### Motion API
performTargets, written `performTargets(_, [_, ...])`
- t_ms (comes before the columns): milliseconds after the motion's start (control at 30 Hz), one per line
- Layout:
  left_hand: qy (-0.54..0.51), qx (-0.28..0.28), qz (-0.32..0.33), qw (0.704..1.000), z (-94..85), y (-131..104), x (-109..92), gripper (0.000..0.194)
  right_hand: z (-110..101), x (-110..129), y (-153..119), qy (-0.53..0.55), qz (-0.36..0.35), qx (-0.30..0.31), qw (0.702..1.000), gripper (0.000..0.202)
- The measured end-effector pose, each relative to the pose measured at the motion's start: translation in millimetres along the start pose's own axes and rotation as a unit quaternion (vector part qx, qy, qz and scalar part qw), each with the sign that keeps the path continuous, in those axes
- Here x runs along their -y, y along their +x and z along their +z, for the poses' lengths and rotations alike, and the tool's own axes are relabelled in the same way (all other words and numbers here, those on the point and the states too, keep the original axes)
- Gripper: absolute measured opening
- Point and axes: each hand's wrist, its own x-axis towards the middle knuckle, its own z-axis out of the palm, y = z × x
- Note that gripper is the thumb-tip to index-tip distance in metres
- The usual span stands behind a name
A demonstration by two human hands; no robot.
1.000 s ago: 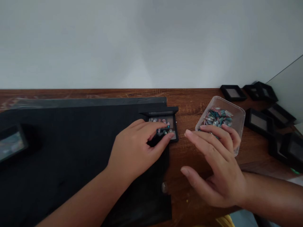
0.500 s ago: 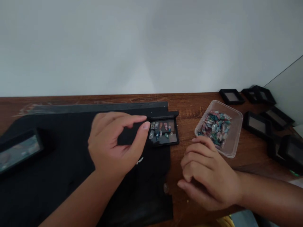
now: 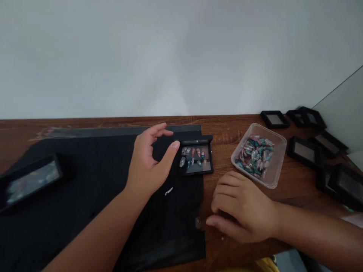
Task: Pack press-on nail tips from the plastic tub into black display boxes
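Beside the open black rectangular case (image 3: 198, 173), the left hand (image 3: 149, 162) has fingers apart. Near the clear square plastic tub (image 3: 279, 153), the right hand (image 3: 244, 207) has fingers together.

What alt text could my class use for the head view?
A person's open left hand is beside an open black case of press-on nails partly on a dark mat; the curled right hand is near a clear tub of more nails.
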Motion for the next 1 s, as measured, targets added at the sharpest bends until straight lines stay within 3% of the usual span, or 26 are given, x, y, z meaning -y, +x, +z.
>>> performTargets(100, [0.025,0.002,0.002,1.0,-1.4,1.6,-1.2,0.031,-0.2,-0.5,0.7,0.009,0.004,-0.001,1.0,0.035])
performTargets(267, [0.005,-0.003,-0.003,1.0,-7.7,4.5,1.4,0.033,-0.2,0.1,1.6,0.022,0.015,-0.006,1.0,0.031])
performTargets(400, [-0.027,0.056,-0.005,0.998,-18.6,9.5,11.0,0.029,-0.2,0.5,1.2,0.02,0.013,-0.006,1.0,0.028])
performTargets(500, [-0.04,0.055,-0.012,0.998,-24.1,13.2,19.3,0.032,-0.3,-0.5,0.9,0.017,0.007,-0.008,1.0,0.027])
performTargets(733, [0.01,0.113,0.057,0.992,-15.3,8.6,28.0,0.045,-1.2,-2.4,1.2,0.025,0.008,-0.005,1.0,0.024])
performTargets(1000, [0.019,0.162,0.057,0.985,-13.0,4.5,29.7,0.049,-1.4,-1.5,0.5,0.02,0.017,0.005,1.0,0.021])
